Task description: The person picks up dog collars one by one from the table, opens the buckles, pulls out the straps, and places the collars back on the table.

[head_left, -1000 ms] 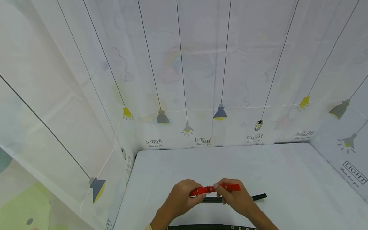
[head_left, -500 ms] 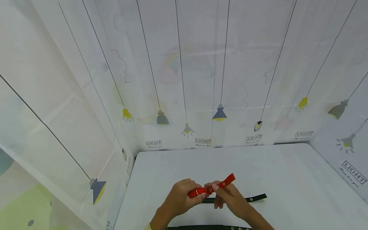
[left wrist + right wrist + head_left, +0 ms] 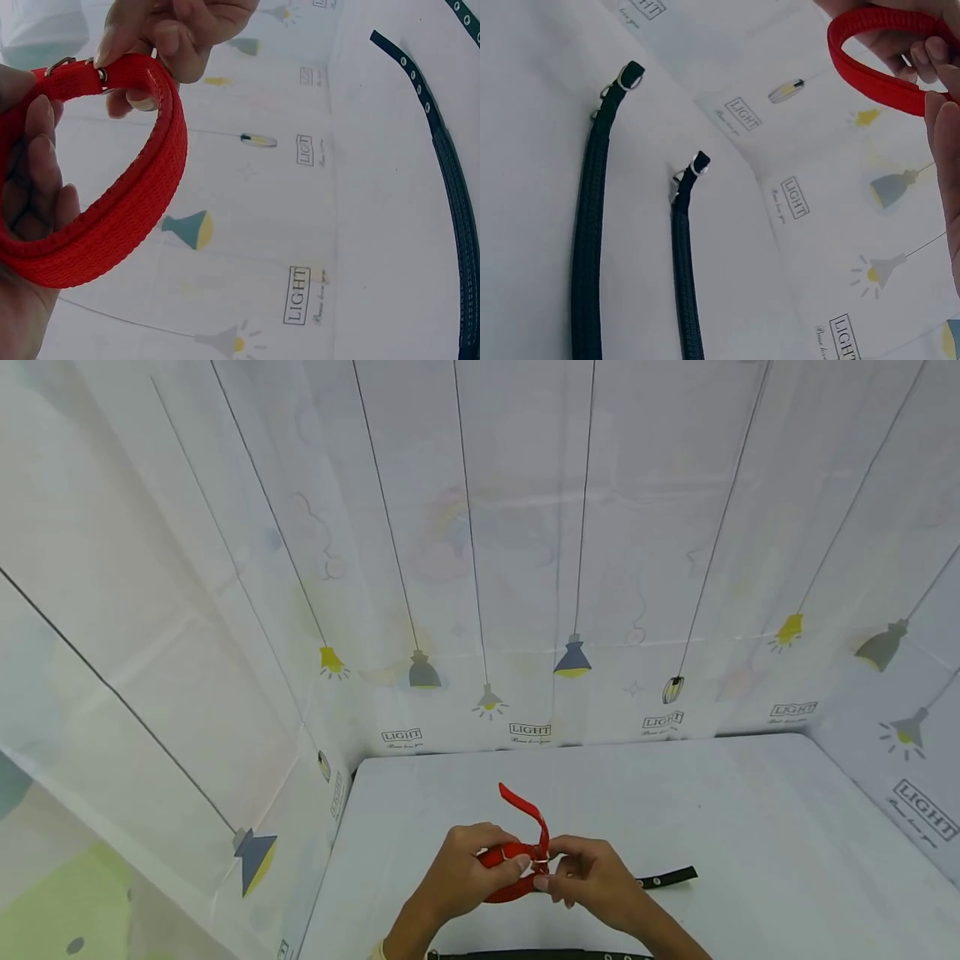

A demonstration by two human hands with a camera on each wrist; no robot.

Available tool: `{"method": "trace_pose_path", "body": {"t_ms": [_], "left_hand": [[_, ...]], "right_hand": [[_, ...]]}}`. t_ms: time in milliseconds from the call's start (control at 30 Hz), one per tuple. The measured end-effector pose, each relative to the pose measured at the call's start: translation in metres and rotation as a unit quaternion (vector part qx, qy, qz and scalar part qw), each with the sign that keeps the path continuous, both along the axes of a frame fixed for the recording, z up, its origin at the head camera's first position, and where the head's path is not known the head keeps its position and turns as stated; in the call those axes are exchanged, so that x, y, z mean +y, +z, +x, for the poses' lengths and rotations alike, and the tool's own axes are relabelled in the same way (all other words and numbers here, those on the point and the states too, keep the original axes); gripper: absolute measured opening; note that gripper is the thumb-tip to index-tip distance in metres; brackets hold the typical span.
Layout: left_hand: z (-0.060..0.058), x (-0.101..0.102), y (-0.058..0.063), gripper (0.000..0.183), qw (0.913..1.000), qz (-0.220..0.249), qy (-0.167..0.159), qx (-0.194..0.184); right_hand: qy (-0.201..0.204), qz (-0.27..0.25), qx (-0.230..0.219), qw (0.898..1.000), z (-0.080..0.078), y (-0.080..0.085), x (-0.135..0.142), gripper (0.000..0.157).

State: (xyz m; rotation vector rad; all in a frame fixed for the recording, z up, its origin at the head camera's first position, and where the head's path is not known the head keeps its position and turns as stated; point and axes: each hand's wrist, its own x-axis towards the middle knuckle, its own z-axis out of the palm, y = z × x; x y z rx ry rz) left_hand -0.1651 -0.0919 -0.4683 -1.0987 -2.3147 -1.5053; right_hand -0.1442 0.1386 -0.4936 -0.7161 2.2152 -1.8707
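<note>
A red dog collar [image 3: 512, 892] with stitched webbing is bent into a loop above the table, as the left wrist view's red band [image 3: 135, 214] also shows. My left hand [image 3: 467, 870] grips it on the left, thumb near the metal buckle [image 3: 540, 862]. From the other side, my right hand [image 3: 594, 878] pinches the collar beside the buckle with thumb and forefinger. The collar's free end [image 3: 522, 803] sticks up through the buckle, curving away to the left. In the right wrist view the loop [image 3: 861, 71] is partly cut off at the edge.
Two dark collars lie on the white table [image 3: 750, 827]. The farther dark collar [image 3: 669, 878] is partly behind my hands; the nearer dark collar [image 3: 555, 955] runs along the bottom edge. Metal rings show on both in the right wrist view. A lamp-printed sheet [image 3: 525, 568] rises behind.
The red collar's free end has swung from pointing right to standing up and leaning left. My right hand has shifted left to the buckle, and the loop's lower band now shows.
</note>
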Motion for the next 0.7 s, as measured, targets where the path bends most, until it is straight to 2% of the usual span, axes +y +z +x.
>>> {"method": "trace_pose_path", "body": {"t_ms": [133, 333, 433, 567, 700], "left_hand": [[0.0007, -0.0004, 0.0018, 0.012, 1.0, 0.0, 0.003, 0.002], [0.0026, -0.0009, 0.0031, 0.01, 1.0, 0.002, 0.009, -0.001], [0.0031, -0.0004, 0.0022, 0.009, 1.0, 0.006, 0.007, -0.003], [0.003, 0.0003, -0.0003, 0.008, 0.9998, 0.009, 0.003, 0.016], [0.0037, 0.0004, -0.0013, 0.007, 0.9998, 0.013, 0.0, 0.013]], "right_hand": [[-0.019, -0.016, -0.004, 1.0, 0.0016, -0.0017, -0.0042, 0.021], [-0.034, -0.018, -0.035, 0.999, 0.0048, -0.0009, -0.0065, 0.026], [-0.029, -0.011, -0.046, 0.998, 0.0059, 0.0001, -0.0059, 0.026], [-0.02, -0.01, -0.038, 0.999, 0.0066, 0.0004, -0.0044, 0.024], [-0.017, -0.011, -0.035, 0.999, 0.0072, 0.0006, -0.0034, 0.02]]}}
